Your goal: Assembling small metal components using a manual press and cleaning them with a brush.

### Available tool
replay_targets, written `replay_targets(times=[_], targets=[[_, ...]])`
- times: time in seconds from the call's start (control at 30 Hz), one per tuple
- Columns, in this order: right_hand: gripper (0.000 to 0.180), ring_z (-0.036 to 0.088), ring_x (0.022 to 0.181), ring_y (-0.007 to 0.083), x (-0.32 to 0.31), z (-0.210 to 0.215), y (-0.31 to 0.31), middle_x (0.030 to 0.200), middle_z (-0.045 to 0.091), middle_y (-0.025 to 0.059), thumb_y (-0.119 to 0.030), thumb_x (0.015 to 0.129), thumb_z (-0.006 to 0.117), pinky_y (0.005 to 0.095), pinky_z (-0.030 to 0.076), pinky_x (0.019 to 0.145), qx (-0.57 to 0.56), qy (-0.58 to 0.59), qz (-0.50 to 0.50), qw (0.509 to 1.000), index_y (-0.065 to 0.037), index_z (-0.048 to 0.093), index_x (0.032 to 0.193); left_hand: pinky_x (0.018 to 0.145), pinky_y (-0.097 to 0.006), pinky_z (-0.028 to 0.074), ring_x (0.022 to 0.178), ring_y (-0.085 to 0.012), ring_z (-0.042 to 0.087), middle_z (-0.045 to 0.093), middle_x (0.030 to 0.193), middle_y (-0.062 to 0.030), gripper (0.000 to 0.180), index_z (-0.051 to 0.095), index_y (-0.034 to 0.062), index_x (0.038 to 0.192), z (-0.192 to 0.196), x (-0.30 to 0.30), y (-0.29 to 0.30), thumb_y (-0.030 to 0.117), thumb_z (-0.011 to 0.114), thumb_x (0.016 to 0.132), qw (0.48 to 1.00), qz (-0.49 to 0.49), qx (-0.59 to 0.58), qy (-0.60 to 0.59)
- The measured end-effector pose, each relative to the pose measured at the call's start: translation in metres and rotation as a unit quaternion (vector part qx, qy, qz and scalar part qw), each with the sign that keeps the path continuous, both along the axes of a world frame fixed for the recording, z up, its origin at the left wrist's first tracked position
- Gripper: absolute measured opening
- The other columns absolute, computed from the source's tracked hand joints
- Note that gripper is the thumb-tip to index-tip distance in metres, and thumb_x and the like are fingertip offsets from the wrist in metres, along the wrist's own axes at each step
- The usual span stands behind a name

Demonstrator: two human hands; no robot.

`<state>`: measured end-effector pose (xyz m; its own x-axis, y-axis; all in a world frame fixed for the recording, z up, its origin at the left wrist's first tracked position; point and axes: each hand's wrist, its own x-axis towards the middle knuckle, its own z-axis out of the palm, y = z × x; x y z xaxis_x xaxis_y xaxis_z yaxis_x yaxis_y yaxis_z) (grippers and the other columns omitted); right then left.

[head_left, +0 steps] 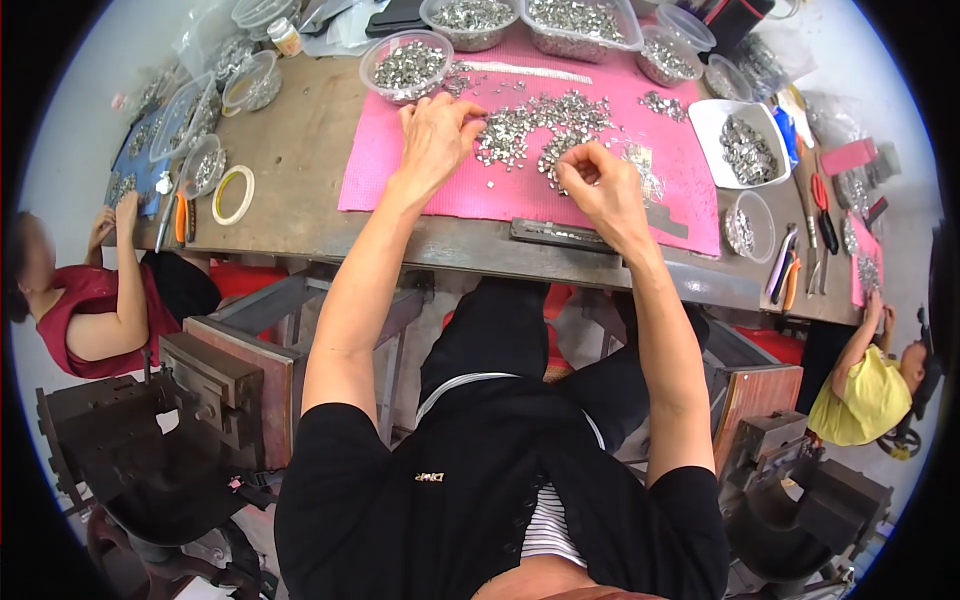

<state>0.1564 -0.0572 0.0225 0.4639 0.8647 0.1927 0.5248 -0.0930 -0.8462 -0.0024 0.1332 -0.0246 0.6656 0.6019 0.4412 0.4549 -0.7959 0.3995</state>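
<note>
small metal parts (540,125) lie heaped mid pink mat (400,185); left hand (435,135) at the heap's left edge, fingers pinched on pieces, nearer; right hand (600,185) just below it, fingertips pressed together.

Workbench (300,150) layout: a mat (400,180) lies on the bench, bearing a heap of small metal parts (540,125). Filled tubs (405,65) stand behind it, a tape roll (233,194) to its left, pliers (785,270) to its right.
</note>
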Motion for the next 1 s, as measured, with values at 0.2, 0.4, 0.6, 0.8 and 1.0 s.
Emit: replay_targets(times=[0.2,0.4,0.6,0.8,1.0], targets=[[0.009,0.060,0.077,0.0094,0.000,-0.016,-0.055,0.084,0.067,0.0028,-0.007,0.090,0.070,0.0264,0.049,0.072,0.008,0.026,0.007,1.000,0.001,0.067,0.093,0.095,-0.046,0.034,0.096,-0.0241,0.059,0.065,0.093,-0.0045,0.018,0.077,0.0129,0.099,-0.005,0.003,-0.004,0.027,0.072,0.089,0.999,0.046,0.010,-0.013],[0.009,0.064,0.088,0.0216,-0.006,-0.024,-0.072,0.095,0.068,0.0097,-0.002,0.085,0.070,0.0326,0.049,0.082,0.064,-0.102,0.037,0.992,0.001,0.064,0.091,0.094,-0.047,0.035,0.093,-0.0230,0.060,0.064,0.089,-0.0022,0.017,0.076,0.0145,0.094,-0.010,0.002,-0.001,0.030,0.070,0.090,0.999,0.038,0.015,-0.034],[0.012,0.060,0.084,0.0278,-0.010,-0.032,-0.071,0.088,0.065,0.0086,-0.001,0.082,0.072,0.0372,0.044,0.079,0.102,-0.181,0.026,0.978,-0.004,0.063,0.090,0.092,-0.045,0.036,0.090,-0.0211,0.060,0.064,0.087,-0.0015,0.020,0.077,0.0143,0.096,-0.013,0.003,-0.002,0.033,0.070,0.090,0.998,0.030,0.025,-0.054],[0.016,0.060,0.084,0.0279,-0.012,-0.033,-0.068,0.089,0.063,0.0086,0.001,0.079,0.072,0.0388,0.044,0.080,0.129,-0.275,0.033,0.952,-0.004,0.062,0.091,0.079,-0.039,0.047,0.076,-0.0202,0.063,0.066,0.081,-0.0047,0.019,0.076,0.0089,0.093,-0.010,0.002,0.000,0.027,0.072,0.089,0.994,0.030,-0.001,-0.102],[0.019,0.061,0.085,0.0260,-0.012,-0.024,-0.071,0.093,0.064,0.0070,0.003,0.077,0.071,0.0382,0.044,0.080,0.121,-0.366,0.061,0.921,-0.005,0.062,0.092,0.064,-0.032,0.055,0.069,-0.0187,0.069,0.072,0.078,-0.0122,0.008,0.066,-0.0014,0.091,0.011,-0.010,-0.026,0.006,0.067,0.088,0.962,-0.019,-0.176,-0.209]])
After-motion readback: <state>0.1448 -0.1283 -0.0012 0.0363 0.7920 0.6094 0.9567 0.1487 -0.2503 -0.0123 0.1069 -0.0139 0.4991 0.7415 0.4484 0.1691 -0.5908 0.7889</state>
